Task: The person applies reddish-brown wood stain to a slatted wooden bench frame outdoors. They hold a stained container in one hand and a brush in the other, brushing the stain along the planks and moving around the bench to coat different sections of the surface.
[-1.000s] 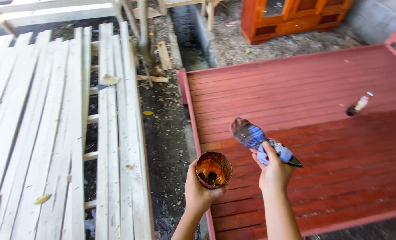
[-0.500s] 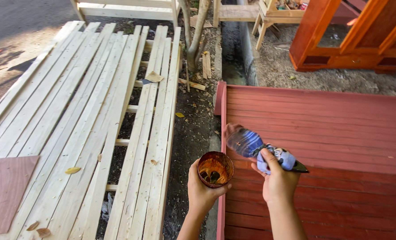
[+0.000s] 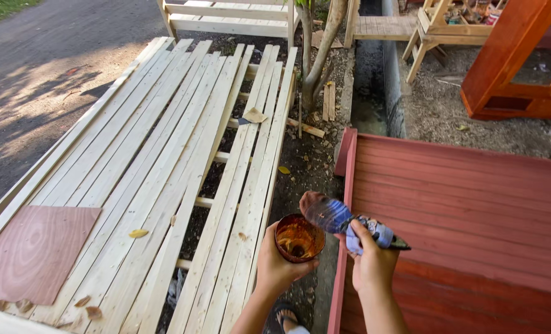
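Between the two stacks: both hands meet low in the frame, over the strip of dirt that separates the pale planks (image 3: 164,142) from the red slatted panel (image 3: 467,210).
Left hand (image 3: 278,266): its grip is closed around a small round cup (image 3: 299,238) with stain-coloured residue inside, held upright with the mouth up, likely so nothing runs out.
Right hand (image 3: 369,263): its grip is wrapped around a crumpled plastic bottle (image 3: 343,221), tipped so that its brownish end sits just at the cup's rim, as one would hold it for pouring.
Placement: cup and bottle stay over the ground beside the panel's edge, so I judge any drip would miss the pale wood.
Brown board (image 3: 37,250): a flat square sheet lies on the planks at lower left, well apart from the hands.
Hard to make out: whether liquid is flowing; how full the bottle is; whether its end touches the rim.
Cut off: both forearms, a sandalled foot (image 3: 284,315) below, and the orange-red cabinet (image 3: 516,68) at upper right.
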